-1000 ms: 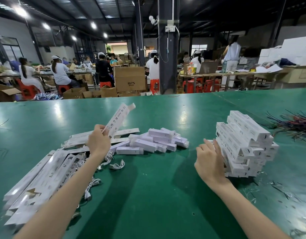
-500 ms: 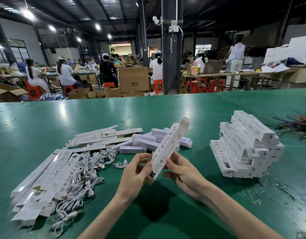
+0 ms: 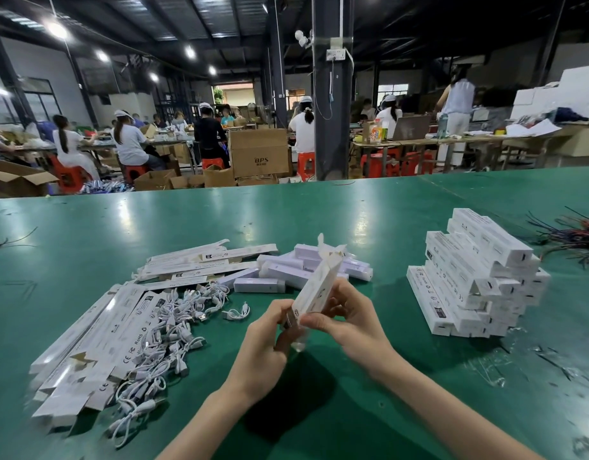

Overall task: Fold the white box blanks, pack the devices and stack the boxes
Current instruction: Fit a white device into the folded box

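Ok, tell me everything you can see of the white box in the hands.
The white box is a long, narrow carton that looks like thin printed cardboard, partly formed. It tilts up and away from the person, and the flaps at its far end stand open. Small dark print shows near its lower end. The left hand and right hand both grip that lower end, holding it over the green table.

Ceiling: dark metal roof (image 3: pixel 147 18), round lamps (image 3: pixel 57 29) lit at 10 and 11 o'clock.
Pillar: dark steel column (image 3: pixel 331 134) at 12 o'clock, carrying a white socket box (image 3: pixel 335 54).
Worktop: glossy green table (image 3: pixel 220 214) reflecting the lamps.
Windows: large panes (image 3: pixel 37 104) at 10 o'clock; bright doorway (image 3: pixel 233 94) behind.
Furniture: wooden tables (image 3: pixel 419 141) at 1 o'clock, red plastic stools (image 3: pixel 306 164) beneath.
Cartons: brown cardboard carton (image 3: pixel 258 157) at 12 o'clock.
Workers: seated people (image 3: pixel 130 141) at 11 o'clock.
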`<action>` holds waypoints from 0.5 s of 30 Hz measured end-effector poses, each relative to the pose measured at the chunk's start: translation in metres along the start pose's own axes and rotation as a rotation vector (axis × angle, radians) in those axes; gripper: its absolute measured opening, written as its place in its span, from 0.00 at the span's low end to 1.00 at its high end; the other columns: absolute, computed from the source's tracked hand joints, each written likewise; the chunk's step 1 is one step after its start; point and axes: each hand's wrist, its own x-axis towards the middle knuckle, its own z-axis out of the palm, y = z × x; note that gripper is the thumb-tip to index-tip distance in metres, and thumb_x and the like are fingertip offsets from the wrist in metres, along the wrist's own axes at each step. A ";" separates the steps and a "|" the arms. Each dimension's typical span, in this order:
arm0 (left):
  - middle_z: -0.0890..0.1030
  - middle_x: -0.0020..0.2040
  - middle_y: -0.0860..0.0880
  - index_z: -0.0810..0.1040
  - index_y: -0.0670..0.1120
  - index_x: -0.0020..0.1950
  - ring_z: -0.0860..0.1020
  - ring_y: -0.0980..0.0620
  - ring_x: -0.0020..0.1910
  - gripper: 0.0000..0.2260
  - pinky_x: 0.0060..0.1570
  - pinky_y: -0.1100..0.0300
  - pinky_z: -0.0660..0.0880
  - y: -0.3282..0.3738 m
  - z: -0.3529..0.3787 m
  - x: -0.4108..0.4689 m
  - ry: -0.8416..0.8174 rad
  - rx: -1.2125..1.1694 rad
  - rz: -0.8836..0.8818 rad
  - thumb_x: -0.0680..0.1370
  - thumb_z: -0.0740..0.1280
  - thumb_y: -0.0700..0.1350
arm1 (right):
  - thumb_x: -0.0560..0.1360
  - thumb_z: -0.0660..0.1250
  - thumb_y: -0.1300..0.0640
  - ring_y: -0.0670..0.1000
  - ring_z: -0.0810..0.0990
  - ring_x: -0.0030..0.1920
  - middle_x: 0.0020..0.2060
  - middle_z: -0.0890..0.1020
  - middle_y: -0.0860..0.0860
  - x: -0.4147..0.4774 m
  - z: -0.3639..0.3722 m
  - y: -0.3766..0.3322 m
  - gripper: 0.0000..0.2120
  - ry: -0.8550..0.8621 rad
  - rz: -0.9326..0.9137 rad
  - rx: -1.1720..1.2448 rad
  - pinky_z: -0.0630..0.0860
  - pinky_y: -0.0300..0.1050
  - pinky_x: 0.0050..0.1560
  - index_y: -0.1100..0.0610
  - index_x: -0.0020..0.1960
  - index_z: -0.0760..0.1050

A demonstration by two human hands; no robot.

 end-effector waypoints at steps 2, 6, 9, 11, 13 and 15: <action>0.79 0.49 0.48 0.74 0.42 0.59 0.78 0.43 0.48 0.15 0.50 0.54 0.79 0.003 0.002 0.001 0.007 -0.017 0.030 0.75 0.65 0.29 | 0.66 0.78 0.65 0.57 0.77 0.43 0.43 0.82 0.51 -0.002 0.000 -0.005 0.17 -0.045 -0.068 -0.054 0.72 0.56 0.50 0.58 0.52 0.77; 0.78 0.55 0.60 0.69 0.57 0.61 0.77 0.58 0.54 0.20 0.55 0.65 0.73 0.004 0.001 0.002 0.033 0.136 0.013 0.78 0.65 0.34 | 0.72 0.73 0.58 0.52 0.79 0.50 0.49 0.82 0.48 -0.002 0.000 -0.021 0.18 -0.097 -0.123 -0.055 0.73 0.52 0.56 0.55 0.61 0.74; 0.75 0.62 0.54 0.67 0.52 0.67 0.75 0.54 0.60 0.18 0.60 0.56 0.73 0.002 -0.002 0.001 -0.001 0.202 0.047 0.79 0.63 0.39 | 0.72 0.72 0.54 0.52 0.80 0.54 0.51 0.82 0.48 -0.002 -0.001 -0.034 0.21 -0.091 -0.188 -0.063 0.74 0.53 0.59 0.57 0.63 0.74; 0.74 0.61 0.55 0.66 0.54 0.67 0.74 0.56 0.59 0.20 0.59 0.58 0.73 0.002 -0.002 0.001 0.013 0.222 0.050 0.79 0.64 0.36 | 0.72 0.72 0.56 0.49 0.80 0.54 0.52 0.82 0.46 -0.003 -0.001 -0.038 0.21 -0.096 -0.218 -0.081 0.74 0.51 0.59 0.58 0.64 0.73; 0.73 0.58 0.57 0.66 0.55 0.65 0.74 0.59 0.55 0.22 0.56 0.68 0.70 0.002 -0.002 0.000 0.023 0.278 0.069 0.78 0.65 0.34 | 0.72 0.72 0.61 0.50 0.80 0.53 0.52 0.82 0.47 -0.005 0.001 -0.038 0.22 -0.092 -0.216 -0.106 0.74 0.50 0.60 0.59 0.64 0.73; 0.72 0.55 0.56 0.67 0.50 0.63 0.74 0.56 0.52 0.19 0.52 0.71 0.68 0.000 -0.003 0.000 0.022 0.332 0.085 0.77 0.67 0.34 | 0.71 0.73 0.65 0.51 0.80 0.53 0.52 0.82 0.51 -0.007 0.003 -0.036 0.23 -0.081 -0.245 -0.161 0.74 0.49 0.60 0.62 0.64 0.72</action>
